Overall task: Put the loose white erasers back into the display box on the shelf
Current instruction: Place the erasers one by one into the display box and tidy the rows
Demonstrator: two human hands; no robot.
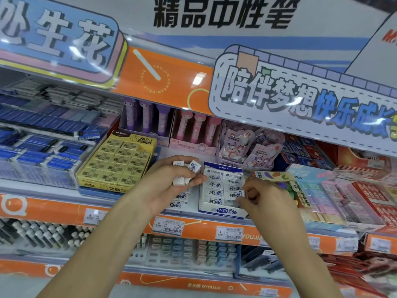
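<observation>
A white and blue display box (221, 209) stands on the middle shelf, holding rows of white erasers. My left hand (165, 186) hovers just left of the box, closed around several loose white erasers (187, 171). My right hand (255, 194) is at the box's right side, with its fingertips pinching one white eraser (235, 195) lying in the right row. A few more white erasers (179, 201) lie on the shelf left of the box, partly hidden by my left hand.
A yellow box of 2B erasers (116, 164) sits to the left, with blue eraser packs (43, 147) beyond. Pink and purple tube displays (171, 130) stand behind. Colourful packs (335, 194) crowd the right. Price tags (169, 226) line the orange shelf edge.
</observation>
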